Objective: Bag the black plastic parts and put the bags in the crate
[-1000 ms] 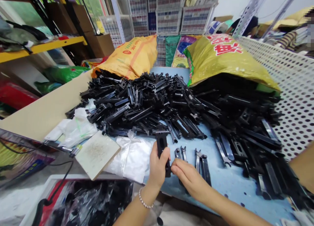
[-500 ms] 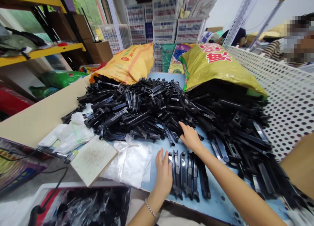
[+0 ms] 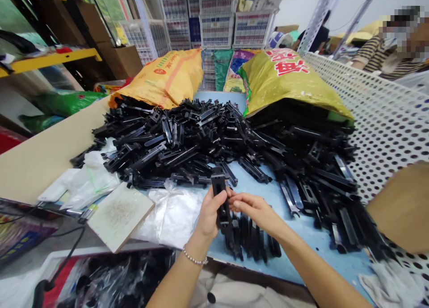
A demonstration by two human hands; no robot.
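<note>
We saw black plastic parts (image 3: 187, 156) heaped on a pale blue tabletop (image 3: 254, 183). A yellow sack (image 3: 278, 89) bore red characters (image 3: 288, 62).

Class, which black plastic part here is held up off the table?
The black plastic part gripped upright in the left hand; every other part lies on the table.

A long black plastic part (image 3: 219, 196) stands slightly tilted in the left hand (image 3: 209, 214), its flat, slotted head upward, with the right hand's fingertips (image 3: 234, 202) at its side. Just below, similar parts (image 3: 250, 241) lie side by side in a tight row on the blue bench (image 3: 284, 263). Beyond them, a loose heap of matching moulded pieces (image 3: 187, 143) sprawls across the bench, overlapping and tangled.
</note>
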